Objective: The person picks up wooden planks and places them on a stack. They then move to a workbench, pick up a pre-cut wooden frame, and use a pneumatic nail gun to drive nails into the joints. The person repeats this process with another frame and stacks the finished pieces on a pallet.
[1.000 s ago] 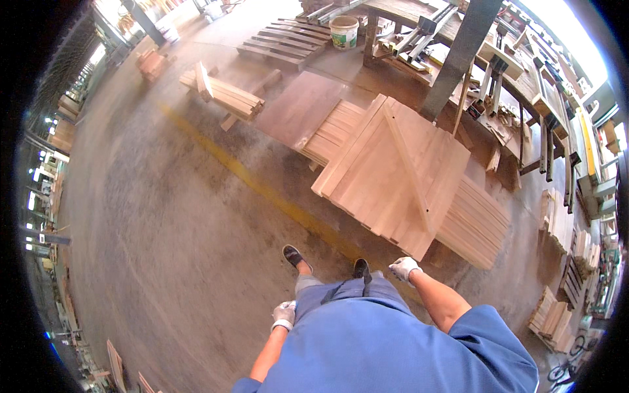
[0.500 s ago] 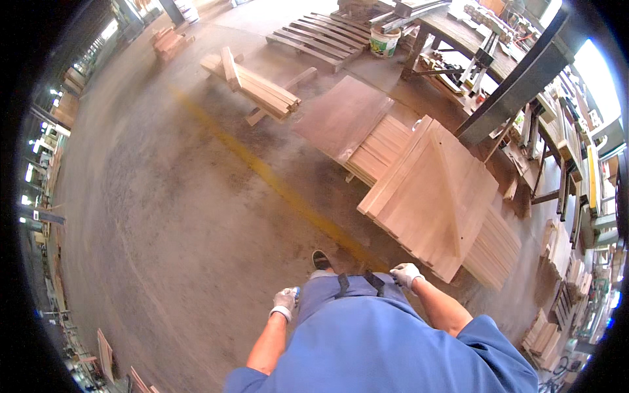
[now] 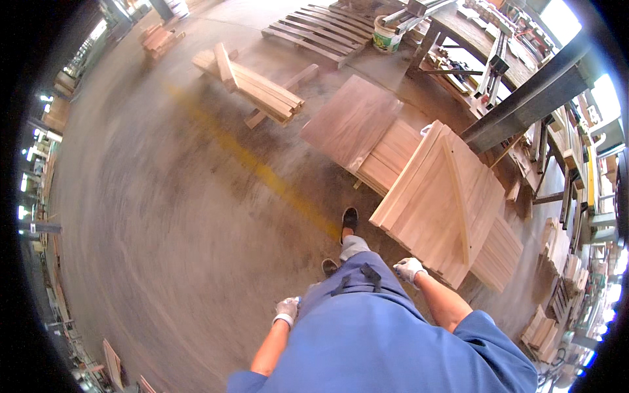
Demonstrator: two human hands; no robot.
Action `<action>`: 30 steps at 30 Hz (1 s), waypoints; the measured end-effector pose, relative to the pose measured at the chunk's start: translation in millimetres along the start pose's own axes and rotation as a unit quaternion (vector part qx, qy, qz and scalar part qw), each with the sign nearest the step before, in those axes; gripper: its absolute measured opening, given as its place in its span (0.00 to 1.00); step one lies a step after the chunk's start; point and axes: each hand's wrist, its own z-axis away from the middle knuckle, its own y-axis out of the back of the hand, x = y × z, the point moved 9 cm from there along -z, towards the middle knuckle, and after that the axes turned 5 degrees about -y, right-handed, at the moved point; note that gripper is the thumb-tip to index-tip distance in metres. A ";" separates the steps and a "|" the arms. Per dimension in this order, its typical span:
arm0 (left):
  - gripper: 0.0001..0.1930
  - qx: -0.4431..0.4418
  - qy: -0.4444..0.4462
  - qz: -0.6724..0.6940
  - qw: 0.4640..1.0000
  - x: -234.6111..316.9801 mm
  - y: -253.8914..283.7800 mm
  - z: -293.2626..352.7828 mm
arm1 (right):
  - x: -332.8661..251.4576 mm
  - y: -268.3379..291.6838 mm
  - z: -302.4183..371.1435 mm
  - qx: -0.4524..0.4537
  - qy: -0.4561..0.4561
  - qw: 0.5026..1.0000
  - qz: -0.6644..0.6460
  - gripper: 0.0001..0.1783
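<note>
My left hand (image 3: 287,310), in a pale work glove, is down by my left hip with its fingers curled. A small bit of blue shows at its fingertips, too small to name. My right hand (image 3: 409,269), gloved as well, hangs by my right thigh, fingers bent in; whatever they may hold is hidden. Nearest to it is a stack of wooden panels (image 3: 488,190), with a thin wood strip (image 3: 457,190) lying slantwise on top. My right shoe (image 3: 350,223) is stepping forward beside the stack.
A reddish-brown sheet (image 3: 350,121) covers more boards beyond the panels. Long planks (image 3: 262,88) rest on supports farther ahead, near a slatted pallet (image 3: 314,29) and a white bucket (image 3: 386,36). A dark steel column (image 3: 524,98) and cluttered workbench (image 3: 458,36) stand right. A yellow line (image 3: 262,173) crosses the floor.
My right foot has come forward into view, while the other shoe has dropped back. The panel stack has shifted slightly right and down in the view. Both hands stay low at my sides.
</note>
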 end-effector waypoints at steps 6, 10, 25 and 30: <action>0.22 -0.105 0.043 0.057 0.992 -3.2 10.6 -64.1 | -66.9 16.4 -29.0 -0.040 -0.022 0.998 0.043 0.19; 0.15 -0.035 0.021 -0.014 0.999 58.4 80.3 -106.0 | -139.8 42.9 -59.1 -0.033 0.023 0.999 -0.012 0.20; 0.14 0.032 0.085 0.021 0.996 286.5 280.8 -221.2 | -191.8 76.8 -94.4 -0.042 -0.078 0.949 -0.301 0.14; 0.14 -0.006 0.056 -0.026 0.998 312.5 320.0 -294.0 | -164.2 25.8 -77.0 -0.015 -0.194 0.923 -0.333 0.13</action>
